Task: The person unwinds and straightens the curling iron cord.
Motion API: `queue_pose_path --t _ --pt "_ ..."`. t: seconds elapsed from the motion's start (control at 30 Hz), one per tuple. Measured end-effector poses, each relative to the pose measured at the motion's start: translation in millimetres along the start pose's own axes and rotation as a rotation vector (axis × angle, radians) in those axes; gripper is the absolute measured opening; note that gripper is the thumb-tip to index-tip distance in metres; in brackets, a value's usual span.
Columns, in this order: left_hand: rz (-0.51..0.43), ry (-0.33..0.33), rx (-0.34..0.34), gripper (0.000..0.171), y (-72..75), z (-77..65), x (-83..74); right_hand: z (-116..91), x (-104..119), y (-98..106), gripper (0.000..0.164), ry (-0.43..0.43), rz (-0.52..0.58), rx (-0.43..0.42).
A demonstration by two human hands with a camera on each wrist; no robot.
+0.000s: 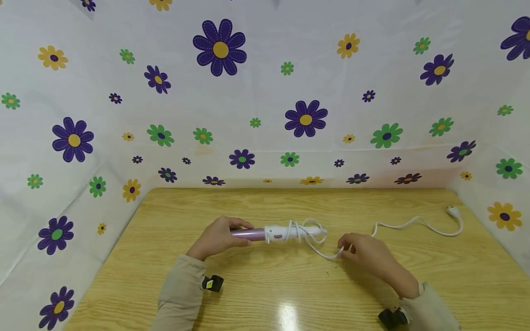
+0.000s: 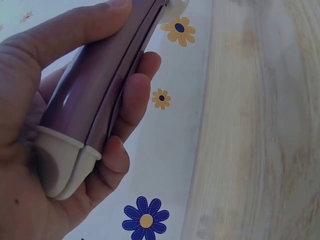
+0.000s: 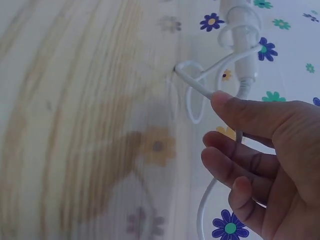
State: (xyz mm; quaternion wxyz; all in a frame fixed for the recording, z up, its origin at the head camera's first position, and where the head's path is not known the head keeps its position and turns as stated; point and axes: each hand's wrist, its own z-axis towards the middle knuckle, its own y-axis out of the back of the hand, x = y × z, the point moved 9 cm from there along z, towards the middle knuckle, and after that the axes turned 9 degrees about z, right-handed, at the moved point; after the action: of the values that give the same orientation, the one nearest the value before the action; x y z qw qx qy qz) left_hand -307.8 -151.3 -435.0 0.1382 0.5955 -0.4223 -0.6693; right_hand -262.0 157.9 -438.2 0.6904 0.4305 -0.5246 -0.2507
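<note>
Head view: a curling iron (image 1: 285, 233), purple barrel to the left and white handle to the right, lies lengthwise over the middle of the wood-grain surface (image 1: 265, 285). Left hand (image 1: 219, 238) grasps the barrel end; right hand (image 1: 368, 257), just right of the handle's end, pinches the white cord (image 1: 330, 258). Cord coils loosely round the handle, drops to the near side, passes the right hand and winds to a plug (image 1: 454, 213) at the far right of the surface. White sheet (image 1: 265, 92) with purple, yellow and green flowers stands along the far edge and both sides. Left wrist view: thumb on one side of the barrel, fingers curled on the other, pale tip against the palm. Right wrist view: thumb at the cord, fingers bent beneath; handle and cord loops just beyond the hand.
</note>
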Motion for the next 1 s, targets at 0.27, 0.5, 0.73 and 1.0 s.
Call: queue_pose_path --t 0.27,0.5,0.73,1.0 --pt "-0.036 -0.049 0.023 0.036 -0.3 -1.4 -5.7 12 -13 6 0.011 -0.015 -0.072 -0.105" --pt "-0.023 -0.038 0.043 0.033 -4.3 -1.6 -7.2 22 -11 15 0.013 -0.021 -0.015 -0.177" --pt "0.028 -0.036 0.04 0.032 -3.0 -3.3 -7.1 25 -5 37 0.015 -0.004 0.042 -0.271" --pt "0.083 -0.002 -0.005 0.033 6.4 -4.2 0.6 6 -2 88 0.014 0.062 0.085 -0.479"
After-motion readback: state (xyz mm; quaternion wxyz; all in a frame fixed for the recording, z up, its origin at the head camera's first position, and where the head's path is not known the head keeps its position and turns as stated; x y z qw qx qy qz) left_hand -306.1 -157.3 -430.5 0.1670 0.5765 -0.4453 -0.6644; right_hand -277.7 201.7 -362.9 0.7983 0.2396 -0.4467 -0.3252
